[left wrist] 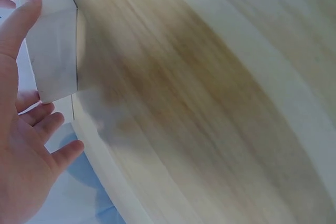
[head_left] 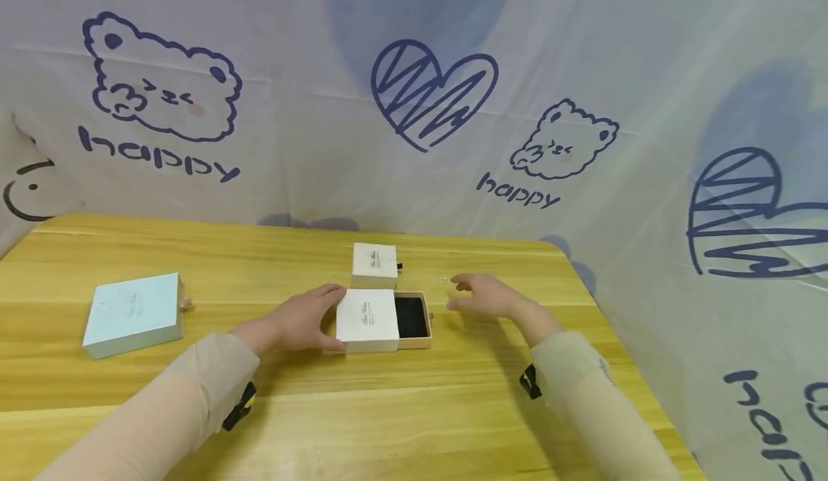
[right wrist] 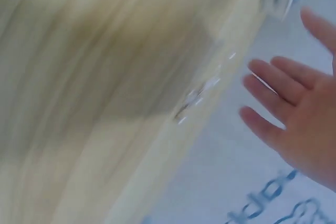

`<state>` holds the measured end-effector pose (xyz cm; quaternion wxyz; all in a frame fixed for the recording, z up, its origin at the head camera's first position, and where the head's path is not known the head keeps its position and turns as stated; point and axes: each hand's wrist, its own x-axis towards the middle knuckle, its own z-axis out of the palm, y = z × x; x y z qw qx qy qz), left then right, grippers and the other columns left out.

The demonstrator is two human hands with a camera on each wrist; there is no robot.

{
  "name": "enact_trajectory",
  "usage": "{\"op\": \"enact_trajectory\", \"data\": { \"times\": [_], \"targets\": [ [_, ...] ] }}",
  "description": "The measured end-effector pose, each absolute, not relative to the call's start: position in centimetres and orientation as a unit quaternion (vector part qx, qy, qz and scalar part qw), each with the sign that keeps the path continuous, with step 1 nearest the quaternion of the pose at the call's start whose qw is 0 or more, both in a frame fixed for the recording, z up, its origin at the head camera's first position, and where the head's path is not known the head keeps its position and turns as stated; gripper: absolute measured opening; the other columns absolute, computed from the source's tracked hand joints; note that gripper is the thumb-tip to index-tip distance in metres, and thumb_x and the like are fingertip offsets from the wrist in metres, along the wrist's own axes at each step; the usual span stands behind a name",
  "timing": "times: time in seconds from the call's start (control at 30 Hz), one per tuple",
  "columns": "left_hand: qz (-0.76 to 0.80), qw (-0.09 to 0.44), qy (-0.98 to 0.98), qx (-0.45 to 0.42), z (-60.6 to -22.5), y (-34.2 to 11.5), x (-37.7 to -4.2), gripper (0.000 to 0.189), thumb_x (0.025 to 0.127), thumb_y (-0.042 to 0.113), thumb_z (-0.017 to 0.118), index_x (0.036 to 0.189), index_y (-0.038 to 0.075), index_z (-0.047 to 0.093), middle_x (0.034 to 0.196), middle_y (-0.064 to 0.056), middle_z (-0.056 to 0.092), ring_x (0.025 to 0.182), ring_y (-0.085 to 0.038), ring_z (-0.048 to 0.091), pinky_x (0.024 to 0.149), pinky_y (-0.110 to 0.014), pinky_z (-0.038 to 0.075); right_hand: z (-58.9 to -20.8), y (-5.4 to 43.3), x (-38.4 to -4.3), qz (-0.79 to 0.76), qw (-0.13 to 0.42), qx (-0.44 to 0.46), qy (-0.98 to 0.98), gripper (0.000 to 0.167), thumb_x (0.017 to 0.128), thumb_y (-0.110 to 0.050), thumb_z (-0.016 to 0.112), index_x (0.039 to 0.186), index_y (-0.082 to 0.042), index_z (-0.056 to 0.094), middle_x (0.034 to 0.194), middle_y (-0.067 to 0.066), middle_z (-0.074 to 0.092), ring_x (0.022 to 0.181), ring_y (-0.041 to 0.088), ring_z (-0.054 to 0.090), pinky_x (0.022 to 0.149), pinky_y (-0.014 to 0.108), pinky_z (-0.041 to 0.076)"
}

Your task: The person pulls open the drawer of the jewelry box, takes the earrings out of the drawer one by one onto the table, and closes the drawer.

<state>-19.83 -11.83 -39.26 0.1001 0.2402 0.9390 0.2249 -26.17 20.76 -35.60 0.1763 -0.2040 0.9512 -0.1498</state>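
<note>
My left hand (head_left: pixel 299 319) holds a white drawer box (head_left: pixel 367 317) by its left end, thumb at the near corner and fingers at the far one. The box's drawer (head_left: pixel 411 319) is slid partly out to the right and shows a black pad inside. In the left wrist view, the thumb (left wrist: pixel 23 22) lies against the box's side. To the right of the drawer, my right hand (head_left: pixel 488 297) hovers over the table with relaxed fingers, holding nothing. Beside its fingertips lies a small, shiny item (right wrist: pixel 197 97), too blurred to identify.
A smaller white box (head_left: pixel 374 264) with a black pull tab stands just behind the drawer box. Farther left on the wooden table (head_left: pixel 259 423) sits a light blue box (head_left: pixel 132 314) with a pinkish tab. A printed cloth (head_left: pixel 291 93) hangs behind the table.
</note>
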Motion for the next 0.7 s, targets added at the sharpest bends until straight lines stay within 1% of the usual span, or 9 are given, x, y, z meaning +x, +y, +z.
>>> {"op": "enact_trajectory", "data": {
  "times": [0.1,0.17,0.23,0.3,0.5,0.7],
  "targets": [
    [0.223,0.105,0.939,0.241,-39.2,-11.7,-19.9,0.096,0.074,0.043,0.076,0.143,-0.006,0.029,0.148,-0.025,0.031,0.133,-0.042,0.036,0.107,-0.052,0.034,-35.7,19.5,-25.2,-0.153,0.223,-0.227,0.936,0.081,0.085,-0.034,0.067,0.146,0.000,0.026,0.142,0.021,0.043,0.131,0.036,0.042,0.109,0.048,0.034],
    [0.221,0.109,0.939,0.241,-39.1,-11.6,-20.0,0.096,0.075,0.042,0.076,0.143,-0.007,0.029,0.148,-0.026,0.030,0.133,-0.042,0.035,0.107,-0.052,0.034,-35.8,18.8,-24.6,-0.152,0.241,-0.239,0.928,0.091,0.082,-0.035,0.071,0.148,-0.001,0.019,0.144,0.021,0.040,0.133,0.035,0.039,0.110,0.048,0.033],
    [0.219,0.112,0.939,0.241,-39.1,-11.6,-20.0,0.097,0.075,0.041,0.076,0.143,-0.008,0.027,0.148,-0.026,0.030,0.134,-0.043,0.034,0.108,-0.053,0.033,-36.1,18.1,-24.2,-0.151,0.248,-0.248,0.924,0.096,0.080,-0.034,0.074,0.149,0.000,0.016,0.144,0.021,0.040,0.133,0.035,0.040,0.110,0.047,0.032],
    [0.218,0.115,0.939,0.239,-39.0,-11.6,-20.0,0.098,0.075,0.041,0.076,0.143,-0.009,0.026,0.148,-0.027,0.030,0.134,-0.042,0.033,0.108,-0.053,0.032,-36.3,17.6,-23.9,-0.146,0.251,-0.255,0.922,0.098,0.078,-0.033,0.075,0.149,0.001,0.015,0.145,0.020,0.040,0.132,0.034,0.040,0.111,0.046,0.032],
    [0.216,0.118,0.940,0.237,-39.0,-11.4,-20.1,0.102,0.072,0.045,0.077,0.142,-0.010,0.027,0.145,-0.028,0.033,0.131,-0.043,0.037,0.107,-0.053,0.034,-36.8,17.0,-23.5,-0.133,0.242,-0.262,0.925,0.094,0.079,-0.030,0.075,0.148,0.002,0.019,0.141,0.019,0.045,0.129,0.031,0.046,0.109,0.041,0.036],
    [0.218,0.117,0.940,0.234,-39.0,-11.4,-20.2,0.102,0.072,0.045,0.077,0.143,-0.008,0.027,0.145,-0.027,0.034,0.131,-0.043,0.038,0.107,-0.052,0.034,-36.7,16.9,-23.4,-0.142,0.240,-0.261,0.924,0.092,0.079,-0.027,0.075,0.147,0.002,0.021,0.141,0.019,0.045,0.128,0.031,0.047,0.108,0.041,0.037]
  ]
}}
